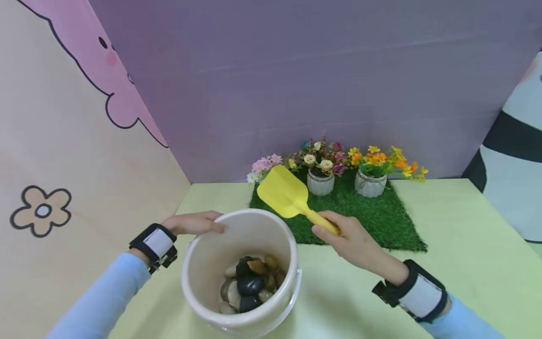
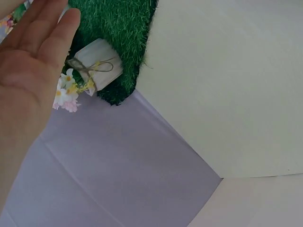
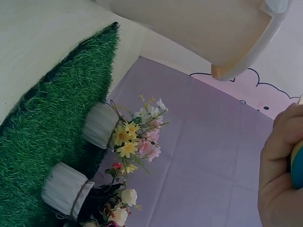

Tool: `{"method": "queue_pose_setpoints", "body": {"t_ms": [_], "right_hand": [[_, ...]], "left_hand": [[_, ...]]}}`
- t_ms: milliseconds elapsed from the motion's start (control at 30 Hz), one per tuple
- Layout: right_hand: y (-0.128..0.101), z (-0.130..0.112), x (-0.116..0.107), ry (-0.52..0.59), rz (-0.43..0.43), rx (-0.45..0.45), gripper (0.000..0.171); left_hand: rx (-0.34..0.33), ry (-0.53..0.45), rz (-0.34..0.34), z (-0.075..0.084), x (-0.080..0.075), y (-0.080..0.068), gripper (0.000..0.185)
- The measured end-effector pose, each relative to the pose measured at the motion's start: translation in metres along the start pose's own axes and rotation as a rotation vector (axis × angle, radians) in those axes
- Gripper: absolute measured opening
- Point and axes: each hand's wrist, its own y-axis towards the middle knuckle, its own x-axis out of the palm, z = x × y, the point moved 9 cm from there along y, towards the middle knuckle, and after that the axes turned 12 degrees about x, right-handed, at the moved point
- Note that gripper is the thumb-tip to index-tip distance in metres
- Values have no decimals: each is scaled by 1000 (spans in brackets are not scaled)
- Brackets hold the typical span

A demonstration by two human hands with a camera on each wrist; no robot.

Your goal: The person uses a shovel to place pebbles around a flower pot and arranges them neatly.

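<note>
A white bucket [image 1: 274, 310] stands tilted on the light green table, with smooth black, brown and pale pebbles [image 1: 251, 285] at its bottom. My left hand [image 1: 192, 223] holds the bucket's far left rim, thumb over the inner side. The left wrist view shows that palm [image 2: 28, 66] with fingers fairly straight and the bucket out of sight. My right hand [image 1: 349, 238] grips the handle of a yellow toy shovel [image 1: 284, 192], its blade raised above the bucket's far right rim. In the right wrist view, the curled right hand [image 3: 284, 165] is partly cut off.
Behind the bucket lies an artificial grass mat [image 1: 377, 221]. Potted flowers stand along its far edge, including a middle pot [image 1: 320, 182] and a right pot [image 1: 370, 182]. A purple wall [image 1: 317, 84] closes the back, and a decorated cream wall [image 1: 93, 155] rises on the left.
</note>
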Motion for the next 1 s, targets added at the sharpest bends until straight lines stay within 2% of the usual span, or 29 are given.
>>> {"method": "queue_pose_setpoints", "body": {"t_ms": [167, 433, 700, 833, 1000], "right_hand": [[-1, -2, -1, -2, -7, -5, 34], [2, 3, 9, -9, -43, 7, 35], [3, -2, 12, -49, -44, -38, 33], [6, -12, 10, -160, -85, -72, 29], [8, -43, 10, -430, -164, -151, 19]], "left_hand": [[-4, 9, 28, 1, -1, 1, 40], [-15, 28, 45, -1, -3, 1, 40], [-32, 58, 53, 2, -6, 2, 40], [-38, 53, 53, 0, -7, 3, 39], [-23, 75, 34, 0, -6, 6, 35]]}}
